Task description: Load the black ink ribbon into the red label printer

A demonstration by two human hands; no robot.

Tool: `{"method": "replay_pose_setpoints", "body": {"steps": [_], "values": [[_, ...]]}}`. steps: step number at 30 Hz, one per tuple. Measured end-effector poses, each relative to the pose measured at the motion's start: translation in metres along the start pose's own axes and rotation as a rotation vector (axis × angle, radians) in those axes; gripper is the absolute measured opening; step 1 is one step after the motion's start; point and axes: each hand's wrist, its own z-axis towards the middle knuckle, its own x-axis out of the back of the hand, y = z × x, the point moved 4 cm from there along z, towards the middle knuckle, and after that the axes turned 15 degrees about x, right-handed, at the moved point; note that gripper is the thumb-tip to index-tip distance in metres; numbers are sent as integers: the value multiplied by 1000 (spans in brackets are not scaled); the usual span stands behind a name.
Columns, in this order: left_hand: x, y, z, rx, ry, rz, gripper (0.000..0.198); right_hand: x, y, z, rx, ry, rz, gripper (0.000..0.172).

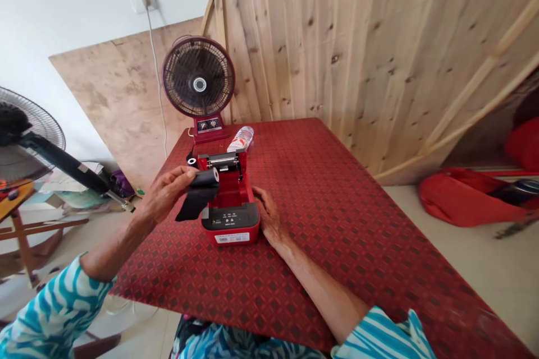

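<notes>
A small red and black printer (229, 219) stands on the table with its lid raised at the back and its red inner bay exposed. My left hand (172, 188) pinches a black paper roll (206, 178) with a white core, held over the printer's left side. From that roll a loose black end (196, 203) hangs down beside the printer. Against the printer's right wall rests my right hand (270, 216), gripping its side; some fingertips are hidden. Behind my left hand, a second black roll (192, 162) is partly covered by it.
The table (328, 224) has a red patterned top. A dark red fan (199, 85) stands at its back left corner, near a lying plastic bottle (241, 138). Another fan (25, 134) is at far left. A wooden panel (337, 56) rises behind; a red bag (450, 196) lies right.
</notes>
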Motion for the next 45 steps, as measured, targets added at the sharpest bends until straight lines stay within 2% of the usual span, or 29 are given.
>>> {"method": "replay_pose_setpoints", "body": {"steps": [3,9,12,17,20,24,33,40,45], "values": [[-14,-3,1,26,-8,-10,37,0,-1,1,19,4,-4,30],[-17,34,-27,-93,-38,-190,32,-1,-1,1,21,-3,17,30],[-25,33,-34,-104,-68,-186,33,-1,-1,0,9,-10,27,29],[-33,1,-3,-34,-13,111,35,-1,1,1,48,6,8,29],[-34,-9,15,-87,24,392,33,-1,1,2,53,8,-2,30],[-36,-10,25,-200,81,753,23,-2,1,1,40,18,1,30],[-40,-10,28,-425,248,1156,16,-2,1,1,43,4,8,30],[-45,-6,28,-400,235,1272,16,0,-3,1,29,-10,-3,30],[-52,-5,41,-361,160,1347,15,0,-3,1,33,-8,-21,29]]}}
